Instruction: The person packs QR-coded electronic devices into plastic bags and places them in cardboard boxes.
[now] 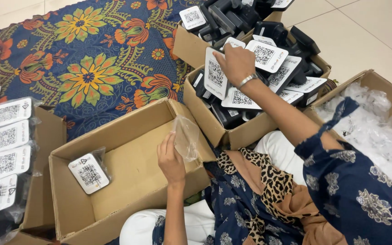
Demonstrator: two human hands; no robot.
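My left hand (pixel 170 159) holds a clear plastic bag (pixel 186 136) over the edge of a nearly empty cardboard box (pixel 128 124). One bagged black device with a white coded plate (pixel 89 173) lies inside that box. My right hand (pixel 235 61), with a metal bracelet on the wrist, reaches into a second cardboard box (pixel 205 115) and grips a black device with a white coded plate (pixel 216 74) among several unbagged ones.
A third box of devices (pixel 183 44) stands behind. At right, a box (pixel 377 81) holds crumpled clear bags. At left, a box (pixel 51 136) with several bagged devices. A floral cloth (pixel 87 59) covers the tiled floor. My lap is below.
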